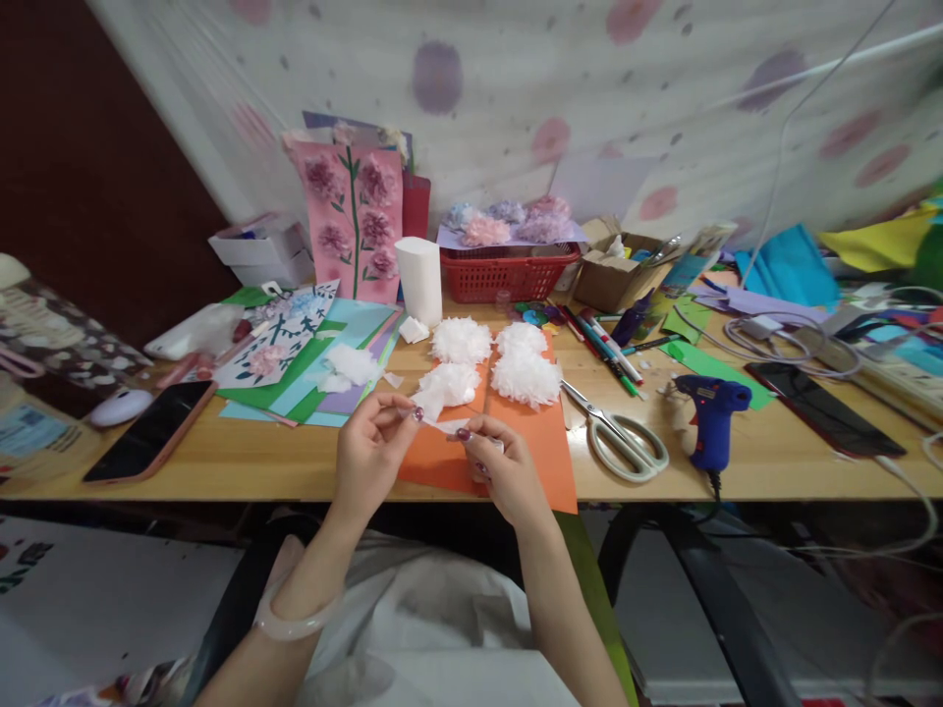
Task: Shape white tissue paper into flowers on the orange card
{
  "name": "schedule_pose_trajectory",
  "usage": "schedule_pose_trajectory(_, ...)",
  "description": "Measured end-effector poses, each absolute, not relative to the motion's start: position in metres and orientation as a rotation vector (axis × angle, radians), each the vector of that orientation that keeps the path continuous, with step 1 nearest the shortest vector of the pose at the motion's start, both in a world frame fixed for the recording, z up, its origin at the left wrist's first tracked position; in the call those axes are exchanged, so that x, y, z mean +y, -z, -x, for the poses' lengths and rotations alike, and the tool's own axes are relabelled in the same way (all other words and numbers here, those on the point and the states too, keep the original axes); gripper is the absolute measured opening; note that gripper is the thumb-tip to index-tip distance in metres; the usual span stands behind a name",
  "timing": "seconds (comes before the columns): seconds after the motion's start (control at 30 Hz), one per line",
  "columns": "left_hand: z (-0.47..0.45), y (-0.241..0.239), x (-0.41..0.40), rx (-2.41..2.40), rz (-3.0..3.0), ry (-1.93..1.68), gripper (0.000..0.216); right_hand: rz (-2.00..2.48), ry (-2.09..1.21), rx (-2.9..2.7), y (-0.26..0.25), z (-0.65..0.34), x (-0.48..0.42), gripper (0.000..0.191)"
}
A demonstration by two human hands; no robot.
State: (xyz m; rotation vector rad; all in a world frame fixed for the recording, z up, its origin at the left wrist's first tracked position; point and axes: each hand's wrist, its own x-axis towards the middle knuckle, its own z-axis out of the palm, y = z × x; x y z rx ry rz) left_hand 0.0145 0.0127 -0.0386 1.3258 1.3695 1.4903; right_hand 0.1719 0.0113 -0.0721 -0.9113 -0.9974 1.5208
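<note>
At the left end of the counter [280,466], a bag [29,432] with a pale blue label stands at the edge, then a mouse [122,407] and a phone [151,432]. Behind, a white box [269,257] holds something dark, hard to make out. Next come coloured sheets [287,398] bearing a loose white tuft [350,366], with a pink flower panel [335,226] upright behind, and a white roll [419,283] on end.

In front, the left hand [373,454] pinches one end of a thin white strip [445,426] and the right hand [506,466] pinches the other (something white also shows in the right hand, too little of it to name). The hands are apart, with the strip between them above an orange sheet [541,447]. Just beyond sit four fluffy white puffs [526,380], in two pairs.

Behind these is a red basket [508,275]; a lilac sheet [576,234] lies over its top, carrying pink, blue and lilac flowers [486,231], and hides the inside. Right of it, an open carton [608,283] holds a white-tipped bottle and tools, partly hidden.

Pens [608,346], scissors [626,442], a blue glue gun [711,417] and a second phone [825,407] beside looped cables [781,344] follow.
</note>
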Motion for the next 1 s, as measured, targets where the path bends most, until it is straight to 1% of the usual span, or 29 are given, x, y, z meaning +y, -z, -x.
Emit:
schedule_pose_trajectory(0.1,-0.007,0.04,0.018,1.397,-1.224,-1.598,0.025,0.92,-1.507,-1.009,0.071,-0.172,0.011,0.02)
schedule_pose_trajectory(0.17,-0.005,0.039,0.018,1.321,-1.112,-1.607,0.03,0.919,-1.509,-1.012,0.07,-0.172,0.011,0.021)
schedule_pose_trajectory(0.37,-0.015,0.031,0.011,1.044,-0.834,-1.272,0.045,0.951,-1.47,-1.09,0.068,-0.171,0.01,0.026)
schedule_pose_trajectory(0.47,-0.013,0.028,0.017,1.066,-0.861,-1.281,0.042,0.959,-1.461,-1.108,0.066,-0.17,0.01,0.027)
schedule_pose_trajectory(0.63,0.027,0.018,0.059,1.248,-1.067,-1.477,0.04,0.916,-1.533,-1.031,0.066,-0.169,0.011,0.034)
schedule_pose_trajectory(0.83,0.086,0.014,0.114,1.62,-1.338,-1.327,0.032,0.908,-1.539,-1.017,0.068,-0.169,0.012,0.037)
schedule_pose_trajectory(1.0,0.091,0.011,0.116,1.806,-1.487,-1.404,0.023,0.858,-1.594,-0.933,0.066,-0.17,0.012,0.039)
